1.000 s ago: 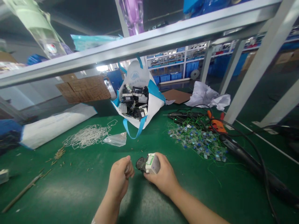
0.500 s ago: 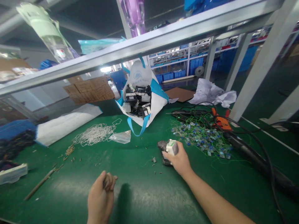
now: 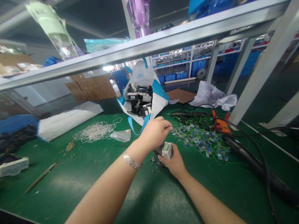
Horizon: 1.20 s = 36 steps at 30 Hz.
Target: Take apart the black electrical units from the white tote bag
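Down on the green table point(image 3: 77, 189), near the middle, the right hand point(image 3: 175, 165) had a white and black block point(image 3: 167, 151), with the thumb on the near side and the fingers wrapped around the far right side. That was a good hold, because it left the top and the left side of the block free for the other hand. The block seemed easy to tip, so it needed a firm hold, but not a hard squeeze. The left hand point(image 3: 155, 132) was up over the far side of the block, with its fingers bent in and close together, pointing right. I could not tell if they pinched something. Those fingers were near the heap of blue and clear bits point(image 3: 198, 140) with green strings, so a slow, high reach was best, or a string could snag. Some tiny metal bits point(image 3: 152, 159) lay just left of the block, and it was wise not to bump them. The open bag point(image 3: 161, 102) of blocks sat on the far side, well out of the right hand's way.
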{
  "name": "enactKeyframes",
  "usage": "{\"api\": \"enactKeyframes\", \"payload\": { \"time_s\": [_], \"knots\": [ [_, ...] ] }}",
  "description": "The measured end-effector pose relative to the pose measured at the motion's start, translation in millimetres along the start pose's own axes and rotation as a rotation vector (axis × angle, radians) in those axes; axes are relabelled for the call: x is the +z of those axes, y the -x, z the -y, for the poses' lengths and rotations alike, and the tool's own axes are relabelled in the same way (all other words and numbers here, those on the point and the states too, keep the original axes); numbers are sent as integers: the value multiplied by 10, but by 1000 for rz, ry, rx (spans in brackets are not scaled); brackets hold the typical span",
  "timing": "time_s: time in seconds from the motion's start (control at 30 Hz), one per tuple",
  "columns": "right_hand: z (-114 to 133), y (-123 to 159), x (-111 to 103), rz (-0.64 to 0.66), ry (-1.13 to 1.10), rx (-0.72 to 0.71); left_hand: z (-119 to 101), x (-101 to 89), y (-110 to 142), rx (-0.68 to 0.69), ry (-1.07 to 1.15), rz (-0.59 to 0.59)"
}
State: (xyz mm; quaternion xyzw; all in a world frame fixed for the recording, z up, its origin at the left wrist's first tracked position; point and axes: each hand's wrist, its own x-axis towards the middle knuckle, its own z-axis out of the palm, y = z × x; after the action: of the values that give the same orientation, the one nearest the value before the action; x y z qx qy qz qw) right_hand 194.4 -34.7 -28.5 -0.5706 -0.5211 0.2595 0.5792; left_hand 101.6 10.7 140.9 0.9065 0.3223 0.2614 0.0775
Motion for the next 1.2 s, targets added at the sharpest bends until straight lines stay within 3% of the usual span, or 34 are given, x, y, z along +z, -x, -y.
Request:
{"api": "enactKeyframes", "payload": {
  "time_s": [0.07, 0.13, 0.2, 0.33, 0.4, 0.5, 0.63, 0.73, 0.87, 0.97, 1.07, 1.13, 1.2],
  "knots": [
    [3, -1, 3, 6, -21, 6, -10, 106, -216, -9, -42, -62],
    [14, -1, 4, 10, -49, 18, 9, 176, -262, -35, -41, -156],
    [24, -4, -2, 2, -79, 38, 60, 189, -139, -86, 1, -263],
    [15, -37, -30, -44, -173, 116, 270, 152, 407, -287, 60, -440],
    [-9, -65, -42, -72, -243, 157, 399, 194, 692, -405, 47, -373],
    [-48, -105, -47, -111, -353, 204, 543, 371, 998, -530, 19, -72],
    [-47, -131, -52, -136, -500, 257, 594, 638, 1129, -577, -139, 221],
    [-14, -141, -67, -158, -574, 289, 595, 674, 1040, -602, -213, 281],
    [-6, -150, -68, -172, -592, 305, 535, 469, 648, -608, -222, 202],
    [-29, -150, -58, -162, -573, 299, 359, 290, 197, -531, -110, 11],
    [-48, -147, -63, -148, -567, 292, 145, 206, -160, -296, 99, -234],
    [-50, -145, -74, -142, -576, 289, 69, 206, -224, -222, 162, -343],
    [-46, -141, -86, -142, -595, 287, 82, 252, -121, -267, 211, -384]
  ]
}}
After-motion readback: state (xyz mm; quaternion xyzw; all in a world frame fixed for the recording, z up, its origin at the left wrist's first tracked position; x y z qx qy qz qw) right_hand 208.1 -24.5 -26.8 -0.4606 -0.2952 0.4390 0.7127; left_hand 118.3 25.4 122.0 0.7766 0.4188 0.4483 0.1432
